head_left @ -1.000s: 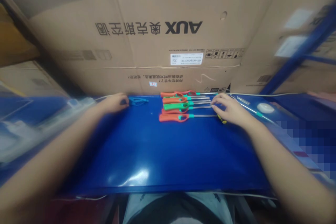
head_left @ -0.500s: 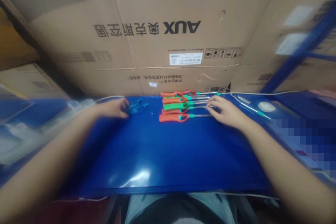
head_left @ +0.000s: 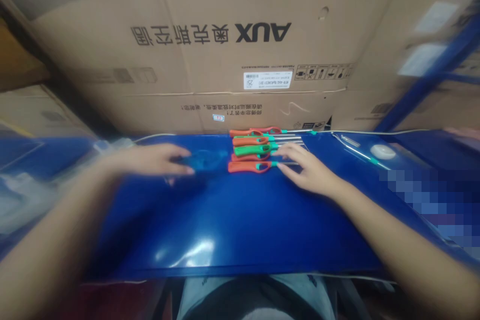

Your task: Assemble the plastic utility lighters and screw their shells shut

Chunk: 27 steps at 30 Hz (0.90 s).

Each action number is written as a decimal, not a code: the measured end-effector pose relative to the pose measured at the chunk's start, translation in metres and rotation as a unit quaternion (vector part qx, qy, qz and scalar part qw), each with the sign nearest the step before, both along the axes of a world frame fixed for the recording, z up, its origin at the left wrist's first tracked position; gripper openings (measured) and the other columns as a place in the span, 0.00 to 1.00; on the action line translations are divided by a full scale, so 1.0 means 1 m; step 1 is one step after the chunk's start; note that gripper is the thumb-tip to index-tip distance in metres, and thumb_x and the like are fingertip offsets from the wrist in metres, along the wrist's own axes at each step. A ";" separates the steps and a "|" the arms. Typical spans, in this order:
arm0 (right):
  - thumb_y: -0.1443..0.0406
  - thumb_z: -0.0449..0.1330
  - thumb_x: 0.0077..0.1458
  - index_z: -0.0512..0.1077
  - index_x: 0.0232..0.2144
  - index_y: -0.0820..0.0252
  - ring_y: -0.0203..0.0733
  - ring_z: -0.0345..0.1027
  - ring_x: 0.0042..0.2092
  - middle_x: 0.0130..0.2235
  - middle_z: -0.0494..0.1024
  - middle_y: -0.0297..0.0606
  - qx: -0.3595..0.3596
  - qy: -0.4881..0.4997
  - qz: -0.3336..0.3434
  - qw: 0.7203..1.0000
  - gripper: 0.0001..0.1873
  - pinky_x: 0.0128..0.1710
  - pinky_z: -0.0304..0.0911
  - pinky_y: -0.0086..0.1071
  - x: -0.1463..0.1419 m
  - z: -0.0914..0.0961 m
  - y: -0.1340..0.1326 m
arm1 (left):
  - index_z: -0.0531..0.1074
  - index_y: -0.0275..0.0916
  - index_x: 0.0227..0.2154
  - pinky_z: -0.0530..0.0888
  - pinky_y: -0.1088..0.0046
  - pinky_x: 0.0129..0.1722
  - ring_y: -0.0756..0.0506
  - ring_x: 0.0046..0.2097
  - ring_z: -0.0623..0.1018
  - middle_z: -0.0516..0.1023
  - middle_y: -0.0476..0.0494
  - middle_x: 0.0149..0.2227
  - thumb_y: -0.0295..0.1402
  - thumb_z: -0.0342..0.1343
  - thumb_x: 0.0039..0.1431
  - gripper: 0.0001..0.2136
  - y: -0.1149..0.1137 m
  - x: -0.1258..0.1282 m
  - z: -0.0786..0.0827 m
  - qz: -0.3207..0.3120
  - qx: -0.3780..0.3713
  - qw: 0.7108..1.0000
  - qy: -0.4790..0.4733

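Observation:
My left hand is closed on a blue plastic piece, which is smeared by motion; thumb and fingers pinch its left end above the blue table. Several gas lighters lie in a stack of rows, handles to the left and metal rods to the right. Among them are a green lighter and a front orange lighter. Over the rods, by the green collars, is my right hand, its thumb and fingers curved and apart. It covers parts of the rods and seems to hold nothing.
A large cardboard box stands along the table's back edge. To the right lie a round white object and a thin rod with a green collar. Clear plastic bags lie at the left. A blue post slants at the right.
My left hand has moved right with the blue plastic piece, towards the lighter handles. My right hand has slid left and slightly down, from the rod ends to the collars.

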State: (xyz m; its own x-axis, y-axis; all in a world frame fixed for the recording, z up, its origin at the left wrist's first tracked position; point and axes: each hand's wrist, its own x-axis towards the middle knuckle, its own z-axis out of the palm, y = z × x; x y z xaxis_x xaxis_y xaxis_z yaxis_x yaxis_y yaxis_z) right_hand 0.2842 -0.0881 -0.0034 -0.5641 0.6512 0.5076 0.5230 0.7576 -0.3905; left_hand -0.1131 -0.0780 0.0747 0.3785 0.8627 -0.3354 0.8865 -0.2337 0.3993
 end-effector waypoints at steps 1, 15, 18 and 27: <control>0.63 0.57 0.64 0.69 0.53 0.51 0.47 0.71 0.52 0.52 0.73 0.43 -0.014 0.024 0.013 1.000 0.15 0.53 0.69 0.45 -0.005 0.001 -0.005 | 0.77 0.45 0.33 0.75 0.71 0.30 0.45 0.29 0.79 0.78 0.48 0.28 0.54 0.60 0.53 0.17 -0.007 0.013 0.002 -0.043 -0.078 0.995 -0.039; 0.65 0.57 0.65 0.77 0.39 0.59 0.39 0.74 0.39 0.38 0.82 0.39 -0.135 -0.022 0.082 0.987 0.08 0.42 0.68 0.33 -0.019 -0.008 -0.012 | 0.73 0.41 0.53 0.75 0.64 0.52 0.41 0.50 0.79 0.79 0.43 0.50 0.42 0.68 0.52 0.26 -0.037 0.119 -0.105 -0.099 0.092 0.944 -0.302; 0.66 0.55 0.66 0.76 0.39 0.59 0.40 0.74 0.39 0.39 0.81 0.39 -0.083 -0.047 0.057 0.994 0.09 0.42 0.67 0.33 -0.013 -0.009 -0.007 | 0.69 0.44 0.57 0.77 0.64 0.48 0.41 0.49 0.79 0.76 0.42 0.55 0.44 0.68 0.53 0.30 -0.043 0.116 -0.103 -0.107 0.128 0.950 -0.264; 0.66 0.55 0.66 0.76 0.37 0.59 0.39 0.73 0.36 0.36 0.81 0.39 -0.035 -0.032 -0.018 0.999 0.10 0.39 0.66 0.32 -0.004 0.003 -0.005 | 0.57 0.49 0.67 0.76 0.60 0.52 0.35 0.59 0.74 0.63 0.39 0.66 0.51 0.64 0.53 0.40 -0.047 0.111 -0.092 -0.167 0.234 0.944 -0.158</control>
State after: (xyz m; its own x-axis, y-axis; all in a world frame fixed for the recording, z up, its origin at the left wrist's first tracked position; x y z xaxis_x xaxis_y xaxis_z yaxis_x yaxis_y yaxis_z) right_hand 0.2799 -0.0928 -0.0006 -0.5700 0.7041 0.4236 0.5743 0.7100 -0.4075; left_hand -0.0017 -0.1249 -0.0174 0.6738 0.7025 0.2291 0.5853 -0.6967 0.4148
